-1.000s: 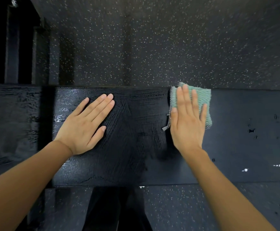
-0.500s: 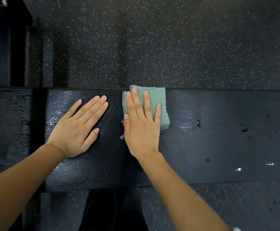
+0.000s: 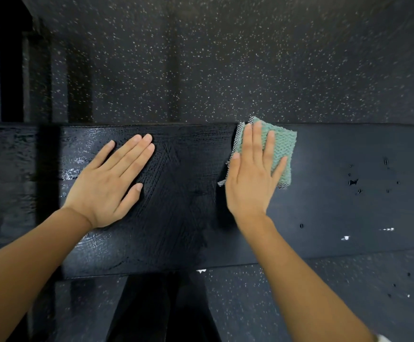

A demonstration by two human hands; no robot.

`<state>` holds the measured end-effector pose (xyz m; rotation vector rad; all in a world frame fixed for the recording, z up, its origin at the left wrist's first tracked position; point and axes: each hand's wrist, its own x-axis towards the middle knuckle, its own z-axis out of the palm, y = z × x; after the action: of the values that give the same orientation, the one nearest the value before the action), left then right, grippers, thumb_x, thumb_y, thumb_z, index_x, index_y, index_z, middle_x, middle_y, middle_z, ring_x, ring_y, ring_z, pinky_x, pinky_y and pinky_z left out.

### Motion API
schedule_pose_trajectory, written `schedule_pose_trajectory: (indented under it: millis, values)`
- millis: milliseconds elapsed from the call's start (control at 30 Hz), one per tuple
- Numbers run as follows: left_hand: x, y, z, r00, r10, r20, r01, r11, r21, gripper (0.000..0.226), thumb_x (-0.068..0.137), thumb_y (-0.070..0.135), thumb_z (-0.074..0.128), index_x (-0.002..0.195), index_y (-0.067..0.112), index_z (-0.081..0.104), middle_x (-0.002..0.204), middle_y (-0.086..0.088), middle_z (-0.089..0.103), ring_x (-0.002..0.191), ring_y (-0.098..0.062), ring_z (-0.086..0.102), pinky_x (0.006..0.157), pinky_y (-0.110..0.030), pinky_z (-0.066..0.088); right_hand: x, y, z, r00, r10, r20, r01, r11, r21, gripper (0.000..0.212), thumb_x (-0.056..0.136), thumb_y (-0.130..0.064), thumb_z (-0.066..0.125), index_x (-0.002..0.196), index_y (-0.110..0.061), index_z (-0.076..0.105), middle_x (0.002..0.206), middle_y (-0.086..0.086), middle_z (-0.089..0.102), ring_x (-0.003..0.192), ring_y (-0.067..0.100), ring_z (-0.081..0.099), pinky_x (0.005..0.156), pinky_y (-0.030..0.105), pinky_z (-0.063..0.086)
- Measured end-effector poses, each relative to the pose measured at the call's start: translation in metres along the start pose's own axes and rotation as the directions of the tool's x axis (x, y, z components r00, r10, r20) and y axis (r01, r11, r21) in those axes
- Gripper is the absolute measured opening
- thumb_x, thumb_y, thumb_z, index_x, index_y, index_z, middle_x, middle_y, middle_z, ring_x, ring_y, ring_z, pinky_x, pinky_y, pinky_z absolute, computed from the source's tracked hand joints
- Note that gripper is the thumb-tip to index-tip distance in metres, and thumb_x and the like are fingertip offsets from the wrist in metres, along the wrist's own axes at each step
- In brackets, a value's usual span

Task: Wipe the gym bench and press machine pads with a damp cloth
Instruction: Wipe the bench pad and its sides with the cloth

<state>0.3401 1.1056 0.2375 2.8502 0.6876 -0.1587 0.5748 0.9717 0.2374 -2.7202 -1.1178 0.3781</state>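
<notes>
Teal, waffle-knit and folded square, the damp cloth (image 3: pixel 282 149) lies flat under the right hand (image 3: pixel 251 178). The fingers of that hand are straight and spread, pressing the cloth onto the bench (image 3: pixel 349 144) at the pad's far edge, with no curl and no pinch. A grey mesh layer (image 3: pixel 236 141) shows at the cloth's left and lower edges. The left hand (image 3: pixel 112 178) rests flat and open on the pad well to the left, holding nothing, seemingly as a brace.

Between the two hands the black vinyl carries a streaked wet sheen. To the right of the cloth it looks matte and dry, with scattered droplets (image 3: pixel 353 182) and a couple of white flecks (image 3: pixel 345 238) nearer the front edge. Speckled rubber floor (image 3: pixel 225 58) lies beyond the bench.

To do this stroke well, I judge the pressure should come from the whole palm rather than the fingertips, so the cloth neither bunches nor slips out from beneath. Passes should overlap the wet band and work rightward toward the droplets and flecks, running from far edge to near edge. The cloth's top corner overhangs the far rim slightly — useful, since that edge then gets covered too. The flecks may call for a second, firmer pass.
</notes>
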Motion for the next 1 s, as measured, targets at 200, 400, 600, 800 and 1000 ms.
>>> schedule_pose_trajectory:
  millis: [200,400,600,800,1000]
  values:
    - [0.000,0.000,0.000,1.000,0.001,-0.009,0.000,1.000,0.007,0.066,0.097,0.033,0.028,0.157,0.007,0.021,0.165,-0.008,0.016,0.153,-0.023,0.016,0.123,-0.046,0.012,-0.036,-0.042,0.018,0.995,-0.097,0.009,0.097,0.995,0.008,0.057,0.104,-0.034,0.017,0.159,-0.025,0.013,0.166,-0.009,0.008,0.154,0.020,0.001,0.122,0.055,-0.001]
    - [0.000,0.003,-0.001,1.000,-0.011,0.000,0.011,1.000,0.009,0.066,0.097,0.033,0.027,0.157,0.007,0.018,0.166,-0.007,0.014,0.153,-0.022,0.014,0.123,-0.047,0.014,-0.071,-0.035,0.018,0.930,-0.349,0.115,0.358,0.931,-0.070,0.056,0.103,-0.031,0.025,0.158,-0.025,0.019,0.165,-0.009,0.016,0.153,0.018,0.011,0.122,0.051,0.006]
    - [-0.001,0.003,0.000,1.000,-0.013,-0.014,0.014,1.000,0.007,0.066,0.097,0.034,0.027,0.157,0.007,0.019,0.166,-0.007,0.014,0.153,-0.022,0.015,0.123,-0.046,0.014,-0.059,0.028,-0.001,0.959,-0.252,0.126,0.267,0.957,-0.117,0.056,0.103,-0.032,0.022,0.159,-0.028,0.014,0.165,-0.011,0.011,0.153,0.013,0.005,0.122,0.045,0.003]
    - [-0.001,0.001,0.001,1.000,-0.005,-0.023,0.005,1.000,-0.007,0.067,0.097,0.034,0.028,0.157,0.008,0.019,0.166,-0.006,0.014,0.153,-0.021,0.014,0.122,-0.046,0.013,-0.072,0.024,0.002,0.999,-0.006,0.043,0.007,0.999,-0.032,0.056,0.104,-0.034,0.015,0.159,-0.027,0.009,0.165,-0.013,0.002,0.152,0.011,-0.007,0.122,0.043,-0.008]
    - [-0.001,0.000,0.002,1.000,0.000,-0.026,-0.001,1.000,-0.016,0.067,0.097,0.035,0.027,0.157,0.008,0.019,0.166,-0.006,0.014,0.153,-0.021,0.013,0.123,-0.047,0.014,-0.104,-0.030,0.024,0.999,0.027,0.025,-0.026,0.999,-0.019,0.057,0.103,-0.031,0.021,0.159,-0.023,0.017,0.166,-0.007,0.008,0.153,0.019,0.002,0.122,0.050,0.000]
